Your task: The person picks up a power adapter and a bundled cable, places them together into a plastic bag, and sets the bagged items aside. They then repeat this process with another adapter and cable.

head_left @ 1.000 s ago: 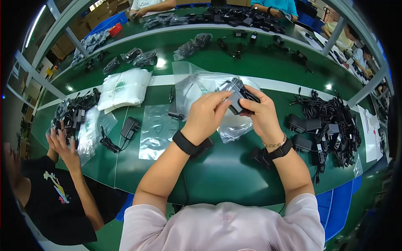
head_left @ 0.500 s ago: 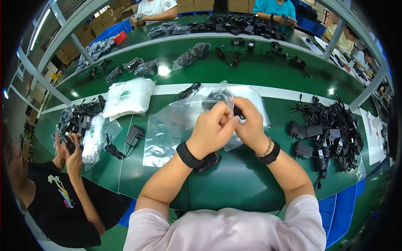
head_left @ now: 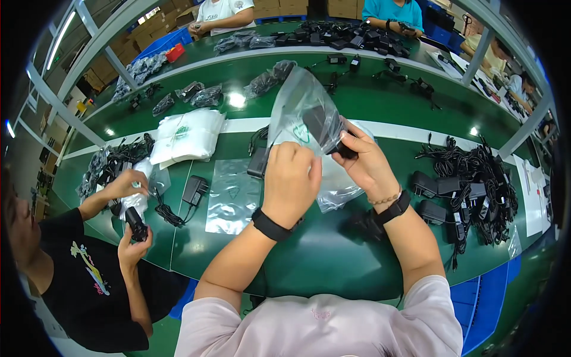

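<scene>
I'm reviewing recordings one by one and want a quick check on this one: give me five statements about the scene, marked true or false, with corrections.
1. The right hand holds a black adapter seen through a clear bag. True.
2. The left hand lies flat, fingers spread. False: the left hand has its fingers curled in, close to the bag.
3. A heap of black adapters and cables lies on the right of the green table. True.
4. Both wrists are bare. False: each wears a black band.
5. The co-worker at left holds a dark item. True.
</scene>
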